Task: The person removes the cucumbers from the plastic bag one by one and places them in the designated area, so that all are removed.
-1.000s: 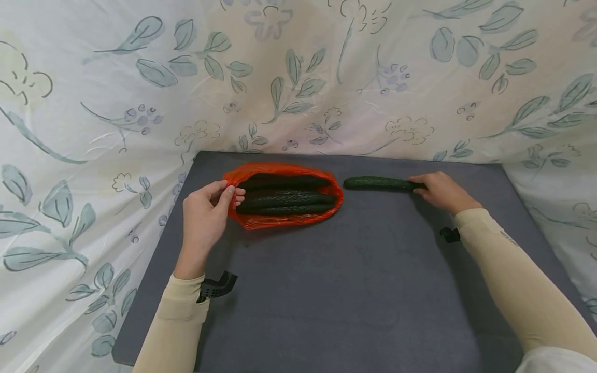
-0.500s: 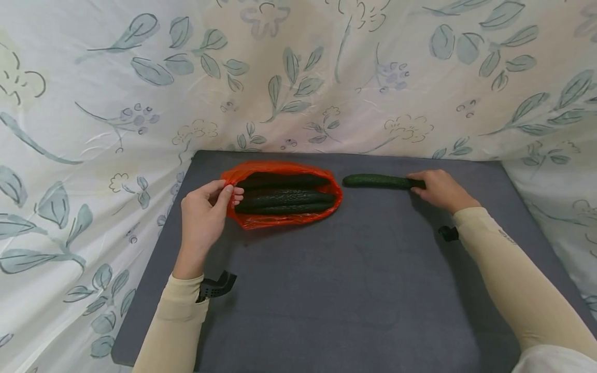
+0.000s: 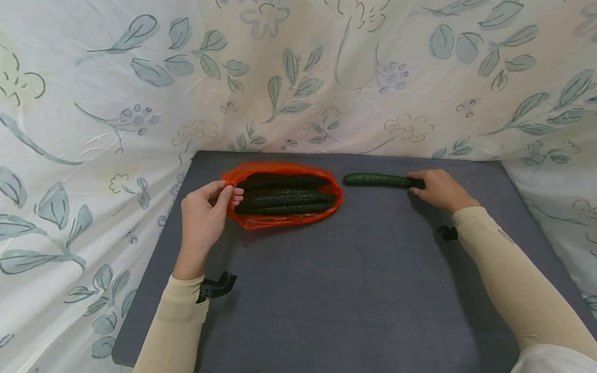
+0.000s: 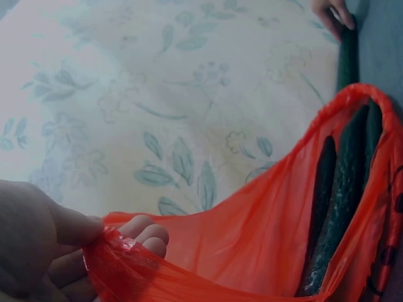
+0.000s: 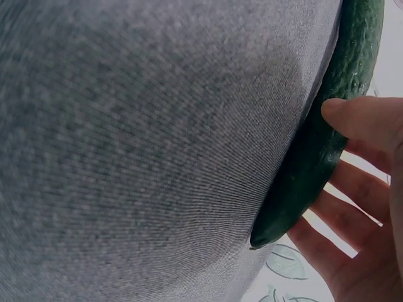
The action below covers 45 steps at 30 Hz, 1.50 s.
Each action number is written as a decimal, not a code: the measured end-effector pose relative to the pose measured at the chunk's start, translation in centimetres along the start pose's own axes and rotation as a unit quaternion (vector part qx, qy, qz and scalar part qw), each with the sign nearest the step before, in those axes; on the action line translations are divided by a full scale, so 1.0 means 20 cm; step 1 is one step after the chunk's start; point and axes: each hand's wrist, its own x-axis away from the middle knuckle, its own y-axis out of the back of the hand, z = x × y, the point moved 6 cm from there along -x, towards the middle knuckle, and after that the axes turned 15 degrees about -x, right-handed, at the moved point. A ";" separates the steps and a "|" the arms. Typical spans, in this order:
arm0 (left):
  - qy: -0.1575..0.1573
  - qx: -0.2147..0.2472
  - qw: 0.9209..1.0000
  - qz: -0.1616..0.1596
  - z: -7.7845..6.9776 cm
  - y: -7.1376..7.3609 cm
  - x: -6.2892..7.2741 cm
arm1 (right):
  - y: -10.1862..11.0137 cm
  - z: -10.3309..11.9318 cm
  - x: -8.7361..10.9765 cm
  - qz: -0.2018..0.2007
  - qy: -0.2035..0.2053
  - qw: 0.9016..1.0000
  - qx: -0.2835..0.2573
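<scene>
A red plastic bag [image 3: 280, 167] lies at the back left of the table, its mouth spread wide. Several dark green cucumbers [image 3: 289, 199] are inside, side by side. My left hand [image 3: 205, 217] pinches the left edge of the bag's mouth between thumb and fingers, as the left wrist view also shows. To the right of the bag, a separate cucumber [image 3: 378, 180] lies lengthwise, its left end just short of the bag's rim. My right hand [image 3: 438, 189] holds its right end, thumb on the near side and fingers on the far side in the right wrist view [image 5: 365, 170].
The grey table [image 3: 345, 290] has its back edge against a white floral sheet [image 3: 298, 77], which also hangs at both sides. Dark wrist straps [image 3: 218, 286] sit on both forearms.
The view shifts very slightly. Both hands stay in place, and the separate cucumber's left end hardly moves.
</scene>
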 end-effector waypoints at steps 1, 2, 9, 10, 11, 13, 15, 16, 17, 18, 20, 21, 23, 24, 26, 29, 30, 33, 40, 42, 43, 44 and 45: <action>0.000 0.000 1.000 0.000 0.00 0.00 0.00 | 0.00 0.00 0.00 0.001 0.000 1.000 -0.001; 0.001 0.000 1.000 0.001 0.00 0.00 0.00 | 0.00 0.00 0.00 0.000 0.001 1.000 -0.001; -0.003 0.004 1.000 -0.001 0.00 0.00 0.00 | 0.00 0.03 0.01 -0.002 0.013 1.000 0.003; -0.003 0.004 1.000 -0.002 0.00 0.00 0.00 | 0.00 0.03 0.01 -0.004 0.016 1.000 0.004; -0.003 0.004 1.000 -0.002 0.01 0.00 0.00 | 0.00 0.04 0.01 -0.006 0.020 1.000 0.006; -0.003 0.003 1.000 -0.003 0.01 0.00 0.00 | 0.00 0.05 0.02 -0.013 0.024 1.000 0.010; -0.002 0.003 1.000 -0.002 0.01 0.00 0.00 | 0.00 0.07 0.03 -0.018 0.026 0.999 0.013; -0.002 0.003 1.000 -0.002 0.01 0.00 0.00 | 0.00 0.08 0.03 -0.021 0.027 0.999 0.015; -0.002 0.003 1.000 -0.002 0.01 0.00 0.00 | 0.00 0.10 0.04 -0.024 0.029 0.999 0.017; -0.002 0.003 1.000 -0.001 0.01 0.00 0.00 | 0.01 0.11 0.04 -0.028 0.032 0.999 0.018; -0.002 0.003 1.000 -0.002 0.01 0.00 0.00 | 0.01 0.15 0.04 -0.038 0.042 0.998 0.022; -0.002 0.004 1.000 -0.002 0.01 0.00 0.00 | 0.01 0.17 0.05 -0.045 0.048 0.998 0.022; -0.003 0.005 1.000 -0.002 0.01 0.00 0.00 | 0.01 0.22 0.05 -0.058 0.063 0.996 0.022; -0.003 0.006 1.000 -0.002 0.01 0.00 0.00 | 0.01 0.24 0.06 -0.062 0.069 0.995 0.022; -0.003 0.007 1.000 -0.002 0.01 0.00 0.00 | 0.01 0.28 0.06 -0.069 0.078 0.994 0.018; -0.001 0.005 1.000 -0.001 0.01 0.00 0.00 | 0.01 0.33 0.07 -0.073 0.086 0.994 0.015; -0.001 0.004 1.000 -0.001 0.01 0.00 0.00 | 0.01 0.35 0.07 -0.074 0.088 0.993 0.014; 0.001 0.004 1.000 0.000 0.01 -0.01 0.00 | 0.00 0.39 0.08 -0.078 0.095 0.992 0.012; 0.001 -0.001 1.000 0.001 0.01 -0.01 0.00 | -0.01 0.45 0.07 -0.092 0.125 0.988 0.009; 0.001 -0.001 1.000 0.001 0.01 -0.01 0.00 | -0.01 0.47 0.07 -0.096 0.135 0.986 0.007; 0.001 0.000 1.000 0.001 0.01 -0.01 0.00 | -0.01 0.48 0.07 -0.098 0.140 0.985 0.004; 0.001 0.001 1.000 0.001 0.01 -0.01 0.00 | -0.01 0.49 0.07 -0.100 0.145 0.984 0.001; 0.002 0.002 1.000 0.001 0.01 -0.02 0.00 | -0.02 0.50 0.07 -0.101 0.151 0.983 -0.001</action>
